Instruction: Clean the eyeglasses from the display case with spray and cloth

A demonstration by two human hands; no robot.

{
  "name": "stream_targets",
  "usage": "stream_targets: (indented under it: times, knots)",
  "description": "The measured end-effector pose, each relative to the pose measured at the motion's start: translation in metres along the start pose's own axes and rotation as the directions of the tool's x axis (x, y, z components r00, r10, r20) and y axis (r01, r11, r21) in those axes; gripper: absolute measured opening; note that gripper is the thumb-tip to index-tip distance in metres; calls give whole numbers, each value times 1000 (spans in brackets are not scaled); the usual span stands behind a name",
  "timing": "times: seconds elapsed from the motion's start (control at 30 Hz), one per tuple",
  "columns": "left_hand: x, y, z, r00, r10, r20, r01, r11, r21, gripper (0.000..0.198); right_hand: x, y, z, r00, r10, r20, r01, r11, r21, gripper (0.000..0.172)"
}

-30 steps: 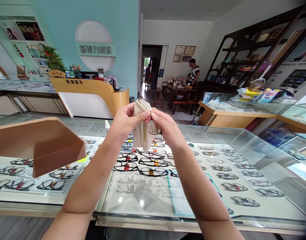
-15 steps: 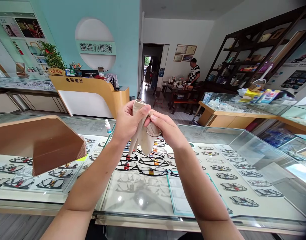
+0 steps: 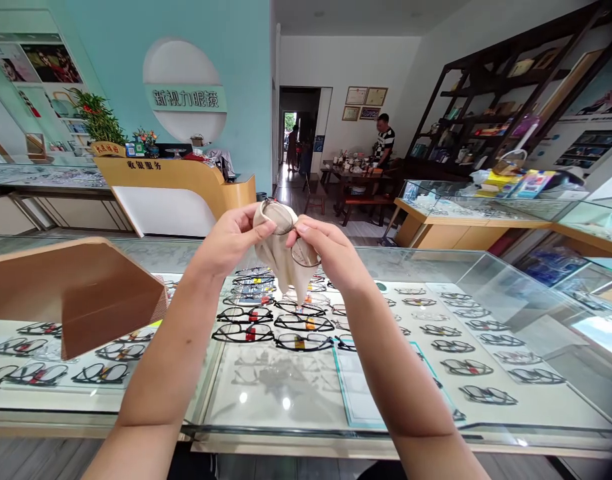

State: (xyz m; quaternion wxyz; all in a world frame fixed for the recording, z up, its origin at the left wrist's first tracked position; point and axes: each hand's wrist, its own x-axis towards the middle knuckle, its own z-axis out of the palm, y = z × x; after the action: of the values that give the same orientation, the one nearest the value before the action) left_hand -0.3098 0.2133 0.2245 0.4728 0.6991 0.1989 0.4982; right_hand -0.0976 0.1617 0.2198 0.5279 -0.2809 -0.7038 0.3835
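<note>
Above the glass counter, both my hands are at a pair of round, thin-rimmed eyeglasses [image 3: 305,253]. My left hand [image 3: 237,235] is closed on a beige cloth [image 3: 282,267], which is folded around one lens, with the thumb near that lens's edge. The rest of the cloth hangs down below the glasses. My right hand [image 3: 331,248] pinches the frame near the bridge between thumb and fingers. The second lens hangs beside those fingers, uncovered. The fingertips behind the cloth are hidden.
Rows of eyeglasses [image 3: 303,323] lie inside the glass display counter [image 3: 266,430]. A brown box-like board [image 3: 111,287] stands on the left. A teal-edged tray [image 3: 361,387] lies by my right forearm. Beyond are a cashier desk [image 3: 171,175] and a person [image 3: 385,141] by a table.
My left hand has shifted left and spread the cloth around one lens, so that lens now shows. My right hand keeps its pinch on the glasses. The view has turned slightly.
</note>
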Motion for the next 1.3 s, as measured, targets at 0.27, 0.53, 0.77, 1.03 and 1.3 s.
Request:
stream_targets:
  times: [0.27, 0.53, 0.77, 1.03, 1.3]
  knots:
    - [-2, -6, 29, 977, 103, -184, -104, 995, 7, 46, 0, 6, 8, 998, -51, 34, 51, 998, -19, 44]
    - [-2, -14, 43, 878, 239, -414, -212, 971, 110, 49, 0, 6, 12, 996, -57, 66, 57, 998, -8, 44]
    - [1, -10, 23, 954, 174, -246, -166, 985, 50, 57, 1, 2, 4, 996, -62, 59, 63, 998, -4, 40]
    - [3, -4, 2, 995, 87, 48, -86, 996, -27, 43, 0, 1, -6, 999, -33, 27, 32, 998, 55, 40]
    - [0, -14, 37, 950, 162, -266, -169, 986, -1, 45, 1, 10, 9, 998, -31, 46, 28, 997, 66, 43]
